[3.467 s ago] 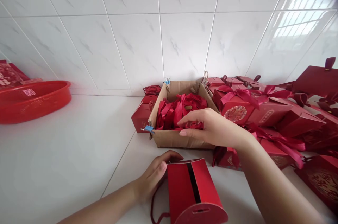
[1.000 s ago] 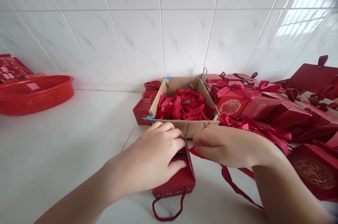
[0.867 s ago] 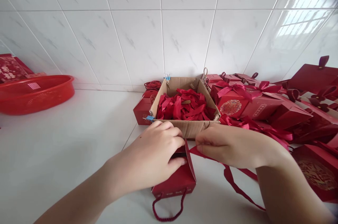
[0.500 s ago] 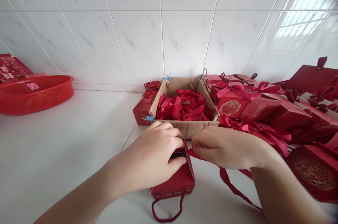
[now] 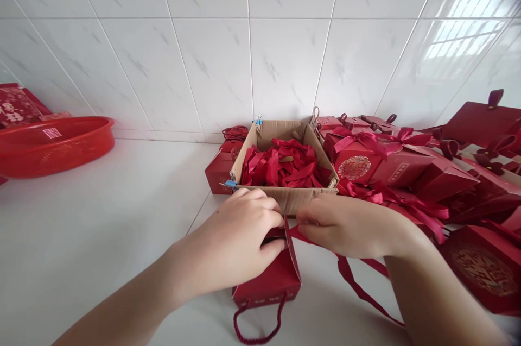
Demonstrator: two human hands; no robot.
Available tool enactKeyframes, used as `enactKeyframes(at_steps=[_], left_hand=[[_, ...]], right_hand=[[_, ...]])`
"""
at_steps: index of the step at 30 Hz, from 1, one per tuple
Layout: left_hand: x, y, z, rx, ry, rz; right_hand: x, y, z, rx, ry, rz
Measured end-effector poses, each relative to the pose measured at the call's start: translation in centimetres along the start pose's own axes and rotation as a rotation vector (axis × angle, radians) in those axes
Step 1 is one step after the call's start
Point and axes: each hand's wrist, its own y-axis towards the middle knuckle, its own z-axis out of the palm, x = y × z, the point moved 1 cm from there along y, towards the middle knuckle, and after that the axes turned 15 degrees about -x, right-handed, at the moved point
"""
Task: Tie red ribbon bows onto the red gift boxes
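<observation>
A small dark-red gift box (image 5: 268, 283) stands on the white surface in front of me, its rope handle hanging toward me. My left hand (image 5: 244, 232) grips the box's top, thumb and fingers closed on its upper flaps. To the right of the box, my right hand (image 5: 337, 226) is closed in a pinch on a red ribbon (image 5: 358, 287). One part of the ribbon reaches the box's right flap; the rest trails over the surface beneath my right wrist. The fingertips of my right hand are partly hidden.
Behind my hands stands a cardboard box (image 5: 291, 202) of loose red ribbons (image 5: 280, 164), with blue binder clips (image 5: 231, 184). Several finished-looking red gift boxes (image 5: 354, 156) with bows crowd the right. A red plastic basin (image 5: 57, 148) sits at far left. A tiled wall (image 5: 203, 63) closes the back.
Almost nothing differs. Both hands keep their holds on the box and the ribbon, with only a very slight shift of the right hand.
</observation>
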Motion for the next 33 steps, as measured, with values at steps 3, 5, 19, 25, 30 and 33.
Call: enactKeyframes(at_steps=[3,5,19,25,30,33], left_hand=[[0.0,0.1,0.1,0.001,-0.009,0.007],[0.0,0.1,0.0,0.008,-0.02,0.014],[-0.2,-0.1,-1.9,-0.097,-0.146,-0.19],[-0.3,-1.0,-4.3,-0.213,-0.144,-0.278],[1.7,-3.2,-3.7,0.073,0.106,-0.298],[2.6,-3.8,-2.9,0.173,0.143,-0.252]], right_hand=[[0.3,0.0,0.3,0.008,0.034,-0.052],[0.5,0.0,0.4,0.012,0.05,-0.07],[1.0,0.0,-0.1,-0.259,0.536,-0.163],[1.2,-0.1,-0.3,-0.133,0.915,-0.148],[0.7,-1.8,-2.0,-0.478,0.996,-0.12],[-0.6,-3.9,-3.9,-0.746,0.978,-0.09]])
